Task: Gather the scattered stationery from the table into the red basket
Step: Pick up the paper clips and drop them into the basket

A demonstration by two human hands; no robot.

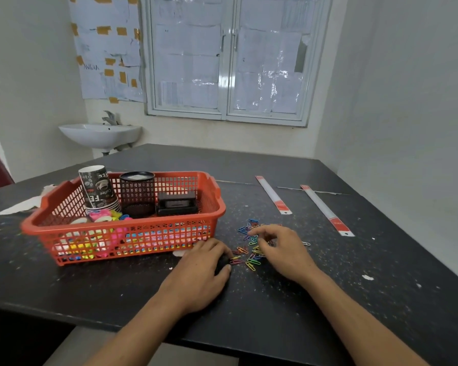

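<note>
On the black table [288,307] stands the red basket [122,233], at the left side. Inside it there is a stack of paper cups [97,187] with coffee print, a black mesh holder [137,192] beside the cups, and a black box [177,203] to the right of the holder. In front of them, low in the basket, lie tape rolls [101,216] and many small bright things, which I cannot name through the mesh wall. Just to the right of the basket, a heap of coloured paper clips [250,249] lies scattered on the table. The left hand [204,273] rests on the table near the front right corner of the basket, palm down, with curled fingers that cover something dark; if they really grip it, I cannot tell. Its fingertips touch the edge of the clips. The right hand [283,249] is over the clips from the right side, the fingers bent and loosely spread, and the thumb and first finger are close together above the heap; I cannot tell if a clip is between them. Further right, well apart from the hands, two long white strips with red ends [273,195] [327,210] lie on the table, not in the basket. One single clip [306,243] lies alone right of the hand.
</note>
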